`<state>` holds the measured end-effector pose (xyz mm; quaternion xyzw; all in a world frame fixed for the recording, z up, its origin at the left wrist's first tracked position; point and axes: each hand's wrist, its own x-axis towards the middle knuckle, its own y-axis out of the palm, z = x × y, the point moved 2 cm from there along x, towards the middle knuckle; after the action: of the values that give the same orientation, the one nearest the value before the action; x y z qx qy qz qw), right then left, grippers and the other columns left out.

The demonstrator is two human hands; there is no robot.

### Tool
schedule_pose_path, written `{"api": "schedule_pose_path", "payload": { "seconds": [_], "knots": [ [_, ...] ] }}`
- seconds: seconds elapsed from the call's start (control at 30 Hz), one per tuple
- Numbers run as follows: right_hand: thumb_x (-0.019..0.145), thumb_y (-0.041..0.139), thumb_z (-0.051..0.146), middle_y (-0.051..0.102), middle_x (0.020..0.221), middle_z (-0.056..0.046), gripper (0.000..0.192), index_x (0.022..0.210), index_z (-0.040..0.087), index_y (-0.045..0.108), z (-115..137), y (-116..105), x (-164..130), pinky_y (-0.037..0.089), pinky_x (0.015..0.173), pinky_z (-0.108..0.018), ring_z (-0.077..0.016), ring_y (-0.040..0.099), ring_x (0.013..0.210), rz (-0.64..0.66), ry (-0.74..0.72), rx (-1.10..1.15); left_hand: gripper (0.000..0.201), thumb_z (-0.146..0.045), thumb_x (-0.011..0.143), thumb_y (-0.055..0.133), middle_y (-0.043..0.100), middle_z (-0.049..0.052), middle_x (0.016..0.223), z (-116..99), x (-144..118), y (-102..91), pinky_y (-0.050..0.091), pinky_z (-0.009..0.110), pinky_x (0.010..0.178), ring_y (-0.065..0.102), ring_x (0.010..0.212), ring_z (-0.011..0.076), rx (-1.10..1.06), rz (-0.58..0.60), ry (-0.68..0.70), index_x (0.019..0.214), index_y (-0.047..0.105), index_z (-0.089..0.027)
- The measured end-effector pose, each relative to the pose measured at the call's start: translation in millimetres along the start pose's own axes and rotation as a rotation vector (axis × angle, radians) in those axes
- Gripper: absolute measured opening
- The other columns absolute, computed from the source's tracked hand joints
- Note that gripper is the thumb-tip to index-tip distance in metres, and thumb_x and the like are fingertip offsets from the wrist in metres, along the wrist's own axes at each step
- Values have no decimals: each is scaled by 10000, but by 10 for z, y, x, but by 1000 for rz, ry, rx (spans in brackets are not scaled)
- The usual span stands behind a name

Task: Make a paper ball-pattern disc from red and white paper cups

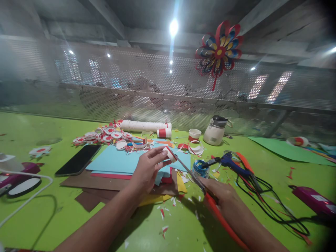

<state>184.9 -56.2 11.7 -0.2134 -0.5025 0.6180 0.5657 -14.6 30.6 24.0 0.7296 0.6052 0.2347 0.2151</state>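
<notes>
Two hands busy: left hand [147,171] pinching a red-and-white paper ring [170,154], right hand [219,194] gripping orange scissors [202,189], blades at ring. Beyond ring, many finished rings [102,136] piled; coloured paper sheets [118,162] underneath, uncut.

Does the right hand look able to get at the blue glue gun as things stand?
Probably not at once: the right hand is closed around orange-handled scissors. The glue gun lies close beyond it on the green table, with nothing between them.
</notes>
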Motion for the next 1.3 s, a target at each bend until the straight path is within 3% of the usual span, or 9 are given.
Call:
{"api": "schedule_pose_path", "payload": {
  "seconds": [0.3, 1.0, 1.3],
  "knots": [
    [819, 529, 198, 709, 1084, -113, 384, 1184, 203, 645, -79, 8, 10, 517, 872, -403, -258, 664, 968, -60, -8, -40, 224, -170, 648, 785, 696, 81, 859, 7, 13, 7, 508, 419, 885, 673, 810, 203, -8, 20, 22, 839, 692, -98],
    [882, 489, 241, 700, 1080, -124, 364, 1218, 186, 618, 9, -10, 10, 496, 892, -432, -274, 644, 1001, 4, 11, -22, 224, -193, 629, 795, 714, 105, 872, 23, -22, 34, 512, 428, 895, 685, 828, 226, -33, 24, -4, 808, 698, -100],
    [862, 496, 225, 692, 1095, -115, 351, 1185, 208, 632, -65, -33, 19, 505, 882, -415, -264, 647, 992, 26, 4, -50, 279, -182, 602, 805, 699, 116, 938, 23, 27, -8, 514, 409, 863, 671, 876, 236, 20, -4, 78, 852, 706, -109]
  ]
}}
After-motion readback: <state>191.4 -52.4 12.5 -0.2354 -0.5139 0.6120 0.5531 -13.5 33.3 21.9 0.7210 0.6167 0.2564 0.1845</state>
